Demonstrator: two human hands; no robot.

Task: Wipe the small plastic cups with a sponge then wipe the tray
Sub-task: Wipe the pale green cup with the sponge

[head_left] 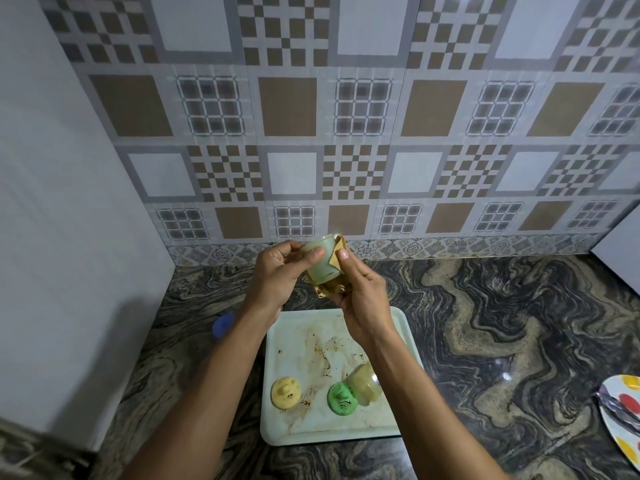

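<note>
A blue object [219, 326] is seen far left on the counter, partly hidden by a forearm. A pale green cup [320, 263] is gripped by the left hand [275, 275], fingers curled round it, raised above the tray's far edge. A tan sponge [336, 258] is pinched by the right hand [362, 299] and pressed to the cup's side. Below, the tray [294, 344] is streaked with brown stains. A yellow cup [285, 393], a green cup [342, 398] and a clear cup [365, 382] lying tipped are left on it, smudges visible. Progress judged early: one cup in hand, three more and the tray unwiped. A spotted plate [621, 420] is cut off at right.
</note>
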